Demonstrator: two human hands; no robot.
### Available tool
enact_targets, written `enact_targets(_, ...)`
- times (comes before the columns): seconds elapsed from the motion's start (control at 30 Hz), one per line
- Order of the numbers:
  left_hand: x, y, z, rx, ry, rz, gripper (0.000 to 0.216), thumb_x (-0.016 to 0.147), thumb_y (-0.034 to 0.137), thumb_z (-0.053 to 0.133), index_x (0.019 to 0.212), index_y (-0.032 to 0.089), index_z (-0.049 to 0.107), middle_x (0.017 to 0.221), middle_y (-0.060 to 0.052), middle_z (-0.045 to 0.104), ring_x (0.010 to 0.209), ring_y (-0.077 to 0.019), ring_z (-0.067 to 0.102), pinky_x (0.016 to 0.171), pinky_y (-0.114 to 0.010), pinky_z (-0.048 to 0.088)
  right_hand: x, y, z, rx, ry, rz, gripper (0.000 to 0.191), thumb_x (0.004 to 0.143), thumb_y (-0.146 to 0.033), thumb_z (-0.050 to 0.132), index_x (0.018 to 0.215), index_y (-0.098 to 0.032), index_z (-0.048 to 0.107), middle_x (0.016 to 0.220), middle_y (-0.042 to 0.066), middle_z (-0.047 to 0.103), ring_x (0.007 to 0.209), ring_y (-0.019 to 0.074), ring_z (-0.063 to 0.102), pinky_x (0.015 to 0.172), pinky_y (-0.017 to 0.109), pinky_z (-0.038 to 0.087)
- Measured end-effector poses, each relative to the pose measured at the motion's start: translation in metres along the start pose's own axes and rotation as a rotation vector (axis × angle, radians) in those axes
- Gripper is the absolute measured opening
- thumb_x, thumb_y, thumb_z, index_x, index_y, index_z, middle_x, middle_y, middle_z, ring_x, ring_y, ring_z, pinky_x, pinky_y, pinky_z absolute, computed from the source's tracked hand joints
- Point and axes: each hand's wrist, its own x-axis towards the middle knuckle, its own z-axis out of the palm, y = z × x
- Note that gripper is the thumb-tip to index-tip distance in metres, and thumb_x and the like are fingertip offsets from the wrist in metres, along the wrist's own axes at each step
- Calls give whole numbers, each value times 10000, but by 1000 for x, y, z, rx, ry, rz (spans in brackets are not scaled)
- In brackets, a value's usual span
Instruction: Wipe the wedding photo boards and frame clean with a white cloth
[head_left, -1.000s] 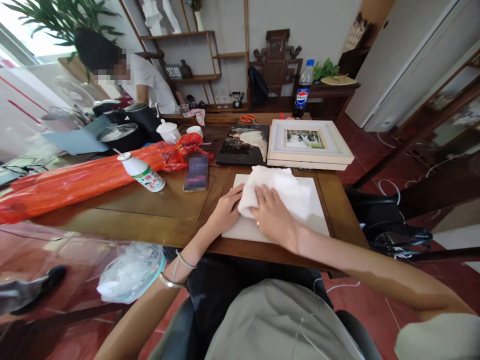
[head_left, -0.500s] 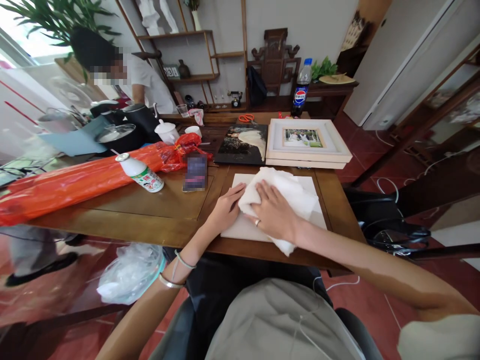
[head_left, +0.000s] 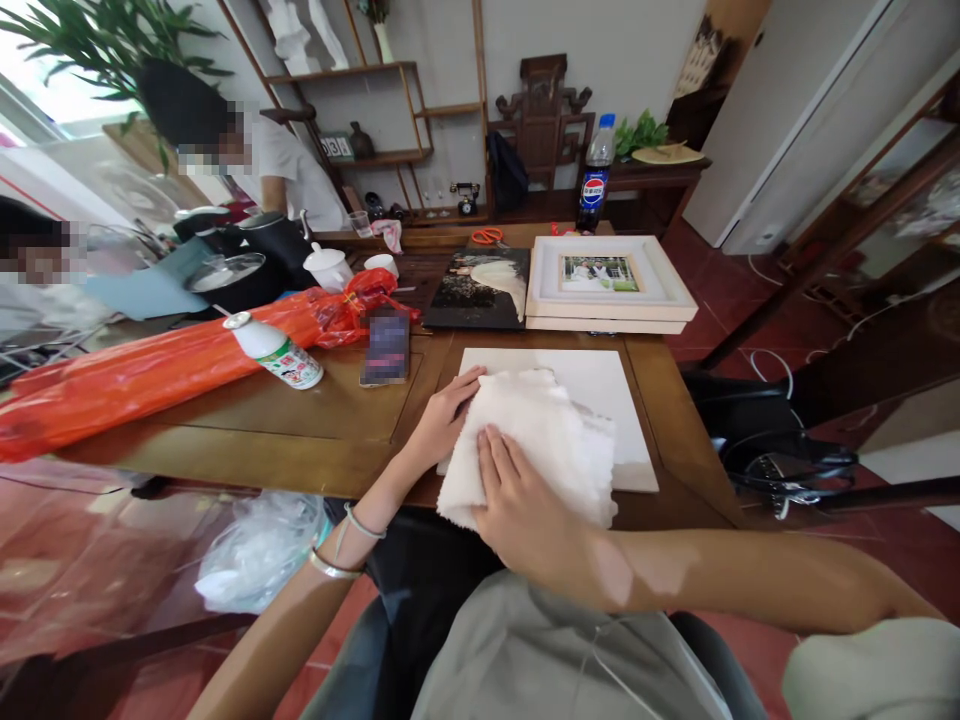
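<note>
A flat white board (head_left: pixel 611 385) lies on the wooden table in front of me. Over its left and near part is a white cloth (head_left: pixel 555 410), whose near edge hangs past the board. My right hand (head_left: pixel 517 500) has hold of the cloth, its fingers laid along the top; the thumb is hidden. At the board's left edge, my left hand (head_left: pixel 442 420) rests with fingers stretched out, partly behind the cloth. Just beyond the board are a dark photo panel (head_left: pixel 476 290) and a pale framed wedding photo (head_left: pixel 611 312).
To the left lie a phone (head_left: pixel 385 350), a white bottle (head_left: pixel 277 352) and a long red plastic-wrapped bundle (head_left: pixel 165 350). A cola bottle (head_left: pixel 595 180) and orange-handled scissors (head_left: pixel 487 237) are at the back. Two people work at the far left. A plastic bag (head_left: pixel 259 550) hangs below the table edge.
My right hand has drawn the cloth toward me and slightly left, baring the board's far right part. My left hand stays at the board's left edge. A second person shows at the far left.
</note>
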Motion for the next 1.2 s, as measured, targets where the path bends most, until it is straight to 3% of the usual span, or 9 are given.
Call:
enact_targets(0.1, -1, 3, 2, 31, 3, 7, 387, 913, 218, 404, 1238, 177, 611, 1401, -89, 508, 1321, -251, 439, 1121, -428, 334, -4, 23, -10, 186, -121, 4, 269, 808, -232, 583, 995, -105, 728, 1346, 253, 514, 1276, 399, 450, 1031, 533, 365)
enact_targets(0.23, -1, 4, 5, 88, 28, -3, 415, 930, 238, 390, 1294, 138, 563, 1394, -109, 512, 1330, -235, 429, 1127, -417, 324, 3, 78, -4, 267, -307, 161, 343, 760, -176, 627, 1095, -156, 698, 1436, 214, 428, 1342, 361, 374, 1063, 543, 330)
enact_targets(0.37, -1, 3, 5, 109, 28, 3, 421, 935, 249, 385, 1306, 141, 553, 1397, -107, 508, 1333, -235, 425, 1139, -429, 300, 14, 115, 13, 231, -286, 230, 393, 755, -48, 570, 1123, -134, 677, 1463, 186, 401, 1365, 372, 327, 1071, 539, 331)
enact_targets(0.5, 0, 3, 5, 107, 31, 8, 414, 934, 242, 386, 1301, 155, 557, 1395, -101, 512, 1331, -235, 428, 1132, -430, 315, 11, 89, 13, 106, -286, 204, 311, 817, -6, 494, 993, -114, 727, 1438, 197, 430, 1309, 407, 404, 1007, 532, 413)
enact_targets(0.63, -1, 4, 4, 81, 10, 26, 384, 920, 204, 395, 1236, 168, 609, 1409, -98, 497, 1328, -249, 431, 1115, -430, 342, -10, 30, -2, 92, -153, 99, 226, 877, -179, 528, 894, -117, 744, 1383, 199, 498, 1226, 408, 499, 915, 542, 487)
enact_targets(0.73, -2, 4, 2, 60, -11, 28, 368, 904, 184, 417, 1205, 168, 628, 1410, -104, 495, 1334, -256, 422, 1112, -432, 345, -21, 14, -9, 181, -80, 26, 220, 861, -235, 560, 881, -121, 747, 1363, 199, 520, 1224, 400, 502, 922, 529, 482)
enact_targets(0.9, -1, 4, 4, 87, 9, 22, 395, 922, 205, 388, 1254, 164, 597, 1406, -102, 500, 1335, -243, 422, 1120, -427, 331, -5, 65, 5, 309, -216, 115, 243, 741, -124, 643, 961, -164, 738, 1439, 160, 445, 1349, 374, 352, 1079, 521, 325)
enact_targets(1.03, -1, 4, 5, 102, 32, 6, 418, 930, 236, 388, 1305, 155, 555, 1395, -105, 512, 1335, -235, 421, 1134, -429, 304, 19, 111, 20, 221, -217, 217, 355, 755, 6, 533, 1050, -109, 695, 1386, 198, 490, 1309, 347, 421, 1040, 483, 385)
enact_targets(1.2, 0, 4, 5, 102, 32, 2, 400, 928, 245, 394, 1270, 171, 588, 1391, -97, 517, 1325, -239, 435, 1128, -434, 314, 30, 112, 28, 90, -89, 178, 298, 831, -19, 489, 998, -101, 722, 1438, 199, 428, 1309, 394, 403, 1054, 517, 359)
